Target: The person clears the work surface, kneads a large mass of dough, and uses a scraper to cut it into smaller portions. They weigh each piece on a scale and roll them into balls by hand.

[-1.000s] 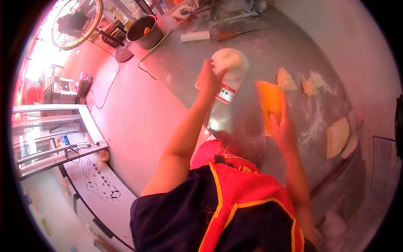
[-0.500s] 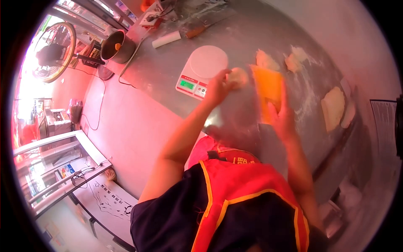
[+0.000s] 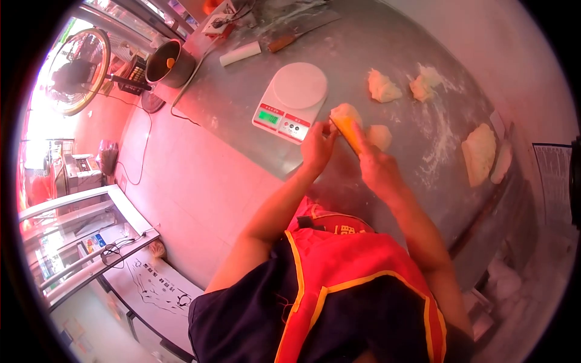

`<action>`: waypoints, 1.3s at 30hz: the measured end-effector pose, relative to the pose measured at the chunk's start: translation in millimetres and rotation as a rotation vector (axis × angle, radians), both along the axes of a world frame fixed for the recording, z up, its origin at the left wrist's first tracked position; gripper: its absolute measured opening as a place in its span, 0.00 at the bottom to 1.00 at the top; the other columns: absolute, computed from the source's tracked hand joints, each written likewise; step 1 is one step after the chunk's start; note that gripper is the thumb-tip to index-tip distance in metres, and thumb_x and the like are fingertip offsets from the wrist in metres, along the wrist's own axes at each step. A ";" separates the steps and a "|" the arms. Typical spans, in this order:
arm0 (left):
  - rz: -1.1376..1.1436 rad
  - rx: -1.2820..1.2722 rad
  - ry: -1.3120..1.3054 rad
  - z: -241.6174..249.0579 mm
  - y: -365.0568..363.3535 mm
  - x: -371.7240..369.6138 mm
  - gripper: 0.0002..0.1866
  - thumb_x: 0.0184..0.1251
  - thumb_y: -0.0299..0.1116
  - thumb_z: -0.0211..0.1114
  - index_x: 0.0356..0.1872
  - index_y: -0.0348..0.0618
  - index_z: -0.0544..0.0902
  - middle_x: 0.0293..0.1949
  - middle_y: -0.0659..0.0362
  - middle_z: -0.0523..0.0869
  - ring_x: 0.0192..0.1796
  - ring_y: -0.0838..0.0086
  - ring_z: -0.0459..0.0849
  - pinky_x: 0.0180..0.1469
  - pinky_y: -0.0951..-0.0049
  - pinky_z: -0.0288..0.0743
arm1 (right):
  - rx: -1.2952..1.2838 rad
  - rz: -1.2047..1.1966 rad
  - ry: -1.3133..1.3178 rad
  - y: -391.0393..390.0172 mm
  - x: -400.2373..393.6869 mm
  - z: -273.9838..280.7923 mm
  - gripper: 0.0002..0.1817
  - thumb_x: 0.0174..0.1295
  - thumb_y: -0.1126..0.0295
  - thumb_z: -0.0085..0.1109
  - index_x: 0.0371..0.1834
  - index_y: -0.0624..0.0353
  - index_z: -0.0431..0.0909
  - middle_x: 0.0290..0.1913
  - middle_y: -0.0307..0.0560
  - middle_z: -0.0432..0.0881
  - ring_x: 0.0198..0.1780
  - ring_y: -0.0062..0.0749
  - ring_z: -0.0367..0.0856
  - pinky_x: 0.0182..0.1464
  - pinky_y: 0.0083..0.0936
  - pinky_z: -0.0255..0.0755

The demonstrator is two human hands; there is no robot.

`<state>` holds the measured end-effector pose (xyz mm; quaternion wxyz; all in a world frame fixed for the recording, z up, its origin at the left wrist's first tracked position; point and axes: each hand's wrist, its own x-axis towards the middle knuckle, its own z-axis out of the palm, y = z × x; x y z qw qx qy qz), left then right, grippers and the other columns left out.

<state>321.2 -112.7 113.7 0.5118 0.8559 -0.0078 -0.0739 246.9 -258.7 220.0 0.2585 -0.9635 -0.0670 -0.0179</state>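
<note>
My right hand (image 3: pixel 378 169) grips an orange dough scraper (image 3: pixel 349 134), tilted steeply, between two pieces of dough. One dough piece (image 3: pixel 346 111) lies at the scraper's far end, partly hidden by it. The other rounded dough piece (image 3: pixel 379 137) sits on the table just right of the blade. My left hand (image 3: pixel 317 145) is closed, thumb and fingertips together at the scraper's left edge; what they pinch is too small to make out. Just beyond my left hand stands a white digital kitchen scale (image 3: pixel 290 100) with a lit green display and a bare platform.
Farther right on the grey table (image 3: pixel 339 66) are two dough lumps (image 3: pixel 384 86) (image 3: pixel 425 83), scattered flour, and a larger dough slab (image 3: pixel 480 155). A white roll (image 3: pixel 240 54) and a wooden-handled knife (image 3: pixel 283 43) lie behind the scale. A pot (image 3: pixel 170 65) and a fan (image 3: pixel 78 72) stand left.
My right hand has brought the scraper leftward and tilted it down against the dough. My left hand has drawn slightly closer to me. The scale's display reading has changed.
</note>
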 end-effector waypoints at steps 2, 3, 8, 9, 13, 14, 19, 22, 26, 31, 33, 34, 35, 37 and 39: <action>-0.004 0.077 0.039 1.5 1.0 -0.9 0.14 0.63 0.39 0.66 0.43 0.41 0.80 0.40 0.55 0.86 0.43 0.60 0.84 0.45 0.64 0.76 | -0.039 0.013 0.006 4.2 2.0 -2.7 0.42 0.58 0.82 0.49 0.77 0.46 0.48 0.37 0.61 0.81 0.35 0.57 0.82 0.36 0.47 0.76; -0.006 0.115 0.057 1.8 0.7 -0.5 0.14 0.63 0.40 0.65 0.43 0.41 0.80 0.40 0.55 0.86 0.43 0.60 0.84 0.45 0.64 0.76 | -0.067 0.018 0.002 8.8 3.9 -4.0 0.43 0.57 0.83 0.48 0.77 0.45 0.47 0.33 0.60 0.81 0.35 0.55 0.82 0.36 0.46 0.76; 0.005 0.223 0.105 0.2 -3.2 5.5 0.15 0.64 0.43 0.62 0.41 0.42 0.80 0.40 0.54 0.85 0.44 0.58 0.84 0.45 0.63 0.76 | -0.055 -0.058 0.237 27.8 20.8 -2.8 0.45 0.56 0.84 0.47 0.78 0.43 0.43 0.32 0.63 0.81 0.35 0.57 0.81 0.34 0.47 0.75; -0.007 0.229 0.092 2.7 -2.6 6.2 0.15 0.64 0.44 0.62 0.41 0.42 0.80 0.40 0.54 0.85 0.44 0.57 0.83 0.45 0.63 0.76 | -0.026 -0.062 0.211 25.8 20.6 -11.1 0.45 0.56 0.83 0.47 0.78 0.43 0.43 0.33 0.63 0.81 0.36 0.58 0.81 0.34 0.47 0.75; -0.014 0.088 0.026 25.7 10.2 18.3 0.11 0.65 0.42 0.59 0.37 0.44 0.79 0.40 0.49 0.83 0.44 0.51 0.81 0.44 0.57 0.75 | 0.027 -0.089 0.160 12.5 16.0 -22.8 0.43 0.59 0.81 0.48 0.78 0.44 0.44 0.39 0.63 0.82 0.37 0.60 0.81 0.35 0.48 0.75; 0.044 0.078 -0.022 32.6 17.0 28.4 0.11 0.64 0.41 0.60 0.37 0.45 0.79 0.40 0.48 0.83 0.44 0.51 0.81 0.44 0.57 0.75 | 0.065 -0.097 0.102 10.2 9.5 -20.5 0.42 0.60 0.80 0.48 0.77 0.44 0.45 0.42 0.62 0.82 0.38 0.61 0.81 0.36 0.48 0.75; 0.022 0.191 -0.235 47.7 52.0 104.1 0.09 0.63 0.34 0.60 0.40 0.42 0.77 0.34 0.47 0.83 0.40 0.49 0.82 0.41 0.57 0.74 | 0.202 -0.163 0.048 -1.4 -27.6 8.9 0.40 0.61 0.77 0.51 0.77 0.44 0.48 0.51 0.62 0.80 0.41 0.63 0.80 0.41 0.48 0.76; 0.015 0.031 -0.107 34.8 54.4 130.1 0.08 0.63 0.31 0.56 0.41 0.41 0.78 0.33 0.53 0.81 0.31 0.63 0.79 0.34 0.65 0.73 | 0.270 -0.216 0.037 -8.5 -35.6 16.1 0.40 0.61 0.77 0.51 0.77 0.46 0.47 0.52 0.63 0.79 0.43 0.64 0.80 0.43 0.48 0.76; -0.178 -0.391 0.216 45.8 61.0 127.6 0.10 0.64 0.32 0.51 0.39 0.40 0.78 0.29 0.60 0.78 0.25 0.77 0.74 0.25 0.74 0.69 | 0.276 -0.322 0.005 -21.1 -47.3 13.8 0.40 0.61 0.76 0.52 0.77 0.49 0.46 0.54 0.66 0.78 0.48 0.64 0.79 0.46 0.45 0.75; -0.253 -0.148 0.334 39.8 22.8 53.0 0.15 0.67 0.42 0.64 0.41 0.40 0.81 0.31 0.54 0.82 0.33 0.69 0.84 0.31 0.69 0.76 | 0.347 -0.422 0.106 -35.1 -57.0 14.8 0.40 0.62 0.77 0.51 0.77 0.50 0.46 0.55 0.69 0.76 0.50 0.64 0.78 0.47 0.44 0.75; -0.312 0.133 -0.116 15.6 4.6 37.4 0.15 0.62 0.34 0.64 0.48 0.42 0.79 0.45 0.46 0.81 0.44 0.51 0.83 0.43 0.55 0.74 | 0.317 -0.388 0.045 -36.1 -58.0 14.1 0.40 0.62 0.77 0.51 0.77 0.51 0.46 0.53 0.69 0.77 0.49 0.65 0.78 0.46 0.44 0.75; -0.351 0.143 -0.167 17.3 -0.9 29.6 0.20 0.60 0.28 0.60 0.55 0.48 0.75 0.58 0.49 0.76 0.46 0.53 0.83 0.43 0.55 0.76 | 0.301 -0.370 0.012 -35.2 -56.9 14.0 0.40 0.62 0.77 0.51 0.77 0.51 0.45 0.53 0.69 0.78 0.49 0.66 0.78 0.45 0.45 0.75; -0.460 0.289 -0.271 11.5 -7.0 27.9 0.24 0.59 0.26 0.59 0.59 0.52 0.72 0.62 0.49 0.71 0.48 0.54 0.83 0.43 0.56 0.77 | 0.299 -0.370 0.025 -33.8 -56.2 15.4 0.40 0.63 0.77 0.51 0.77 0.51 0.45 0.52 0.69 0.78 0.48 0.66 0.79 0.44 0.45 0.75; -0.570 0.455 -0.346 10.1 -16.7 25.8 0.31 0.56 0.22 0.59 0.63 0.56 0.69 0.67 0.50 0.65 0.51 0.55 0.82 0.44 0.58 0.79 | 0.293 -0.378 0.051 -32.3 -55.8 20.7 0.40 0.63 0.77 0.51 0.77 0.51 0.45 0.49 0.69 0.79 0.46 0.66 0.79 0.43 0.46 0.74; -0.577 0.492 -0.291 12.7 -23.6 24.3 0.34 0.53 0.21 0.59 0.64 0.58 0.68 0.69 0.49 0.61 0.53 0.55 0.81 0.45 0.59 0.80 | 0.306 -0.382 0.072 -30.6 -54.3 25.1 0.40 0.63 0.77 0.51 0.77 0.52 0.44 0.48 0.69 0.80 0.45 0.66 0.80 0.42 0.46 0.74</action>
